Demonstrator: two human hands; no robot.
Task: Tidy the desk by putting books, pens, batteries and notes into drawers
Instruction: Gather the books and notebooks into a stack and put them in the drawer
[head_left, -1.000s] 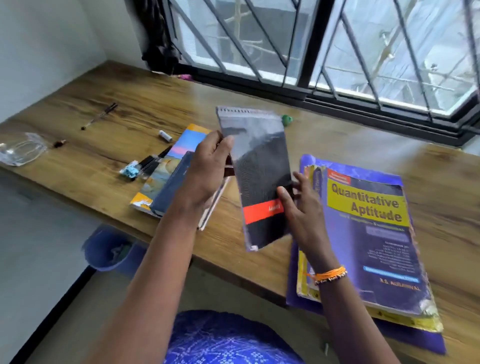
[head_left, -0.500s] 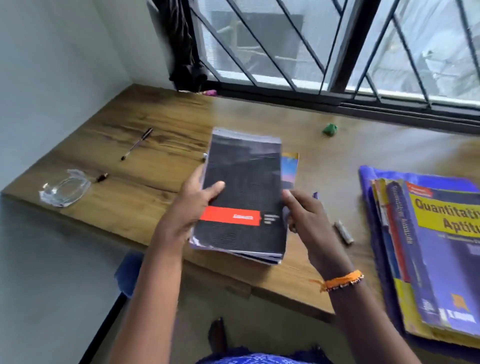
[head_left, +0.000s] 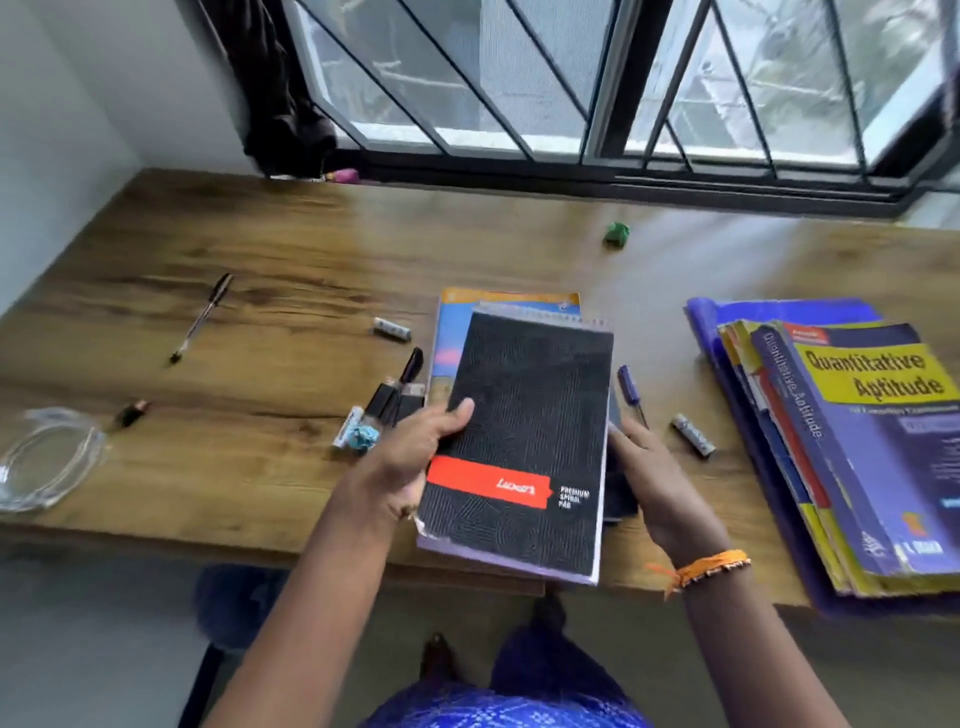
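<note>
- Wooden desk (head_left: 260, 457) under the barred window (head_left: 519, 78) is carrying everything I am tidying; no drawer is showing.
- My left hand (head_left: 415, 457) is gripping the left edge of the black spiral pad (head_left: 524, 441), thumb curled over its cover.
- My right hand (head_left: 654, 478) is holding the pad's right edge, fingers tucked under the small pile of books beneath it.
- That pile is lying with its long axis pointing away from me, near end overhanging the desk's front edge.
- Both hands are equally near, so I am judging a two-handed lift toward me comes next.
- Right of the pad, a battery (head_left: 693, 435) and a thick stack of books (head_left: 852, 441) are waiting; left, a pen (head_left: 200, 317).
</note>
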